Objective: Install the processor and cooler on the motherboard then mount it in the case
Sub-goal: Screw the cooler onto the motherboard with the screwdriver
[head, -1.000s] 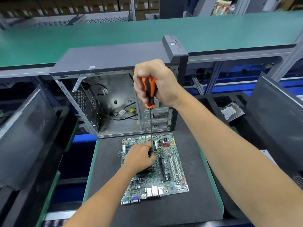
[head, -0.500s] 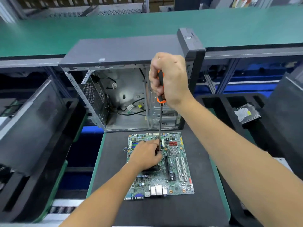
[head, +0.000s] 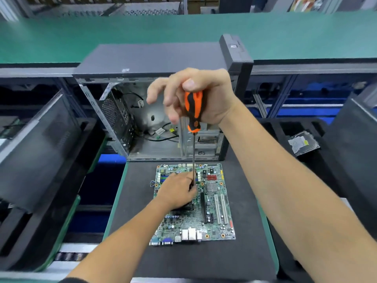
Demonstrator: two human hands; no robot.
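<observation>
A green motherboard [head: 212,209] lies flat on a dark mat [head: 204,260]. My left hand [head: 177,190] rests over the board's middle and its fingers hold the lower shaft of a screwdriver [head: 193,111]; the cooler under it is mostly hidden. My right hand [head: 195,94] grips the orange-and-black handle high above the board, thumb on top, with the outer fingers partly spread. The shaft runs straight down to the board. An open grey computer case [head: 155,58] stands behind the mat, with loose cables inside.
Black trays [head: 40,160] flank the mat on the left and right. A bagged drive [head: 304,144] lies in the right tray. A green conveyor bench [head: 81,37] runs across the back. A narrow roller strip sits at the lower left.
My right hand has loosened around the handle, its fingers now spread away from it. The left hand stays at the shaft's lower end.
</observation>
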